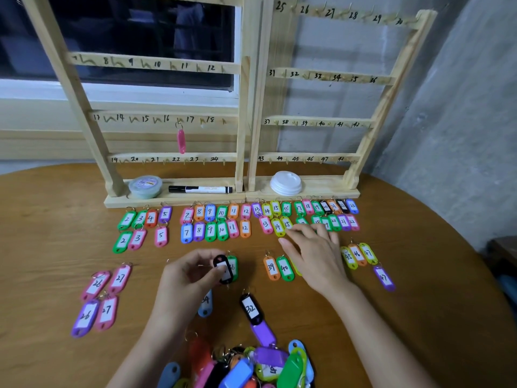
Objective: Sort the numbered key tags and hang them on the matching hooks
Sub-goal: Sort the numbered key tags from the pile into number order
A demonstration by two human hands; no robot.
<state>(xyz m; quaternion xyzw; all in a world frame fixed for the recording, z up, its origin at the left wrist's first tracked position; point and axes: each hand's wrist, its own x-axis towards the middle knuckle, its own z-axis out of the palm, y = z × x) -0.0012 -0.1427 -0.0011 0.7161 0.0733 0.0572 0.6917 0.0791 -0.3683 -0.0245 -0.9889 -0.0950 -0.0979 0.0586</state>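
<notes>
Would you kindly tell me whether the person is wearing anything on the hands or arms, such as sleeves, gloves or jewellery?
Nothing shows. The left hand and right hand are ungloved, with no rings visible. Above the wrists there are no sleeves, watch or bracelet, right down to the frame's lower edge.

Your left hand [190, 275] pinches a black key tag [223, 271] near the middle of the tabletop [42, 247]. Your right hand [313, 253], fingers spread, reaches toward one o'clock over the sorted rows [222, 229]. An unsorted pile [251, 365] lies at six o'clock. One pink tag [181, 141] hangs on the wooden rack [242, 107] at twelve.
</notes>
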